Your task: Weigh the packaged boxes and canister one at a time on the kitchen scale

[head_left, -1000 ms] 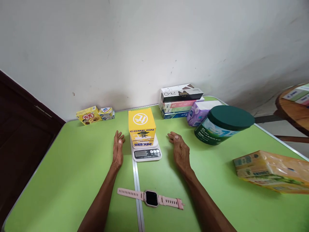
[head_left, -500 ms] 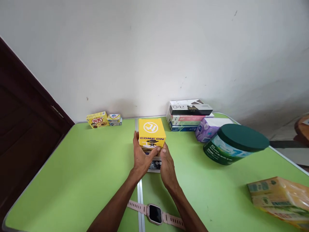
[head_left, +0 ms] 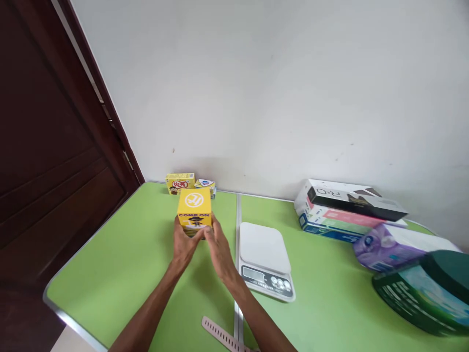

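Between my two hands is a yellow box (head_left: pixel 195 201) with "COME ON" and a hatted figure printed on it. My left hand (head_left: pixel 184 243) grips its left side and near face, closed around it. My right hand (head_left: pixel 219 244) presses the right side, its thumb close to the left thumb at the near face. A white kitchen scale (head_left: pixel 264 248) with a dark display panel lies to the right of my hands, its platform bare. Behind the yellow box stand a smaller yellow snack box (head_left: pixel 179 182) and a small white-and-yellow box (head_left: pixel 206 185).
Stacked flat boxes (head_left: pixel 355 205) lie by the wall at the right. Nearer are a purple tissue pack (head_left: pixel 388 247) and a large dark green tub (head_left: pixel 417 298). A pink watch strap (head_left: pixel 222 335) lies at the near edge. A dark door (head_left: pixel 54 161) stands at left.
My hands have carried the yellow box off the scale to the left, uncovering the scale. The view has turned left, so the right-hand items sit farther right.
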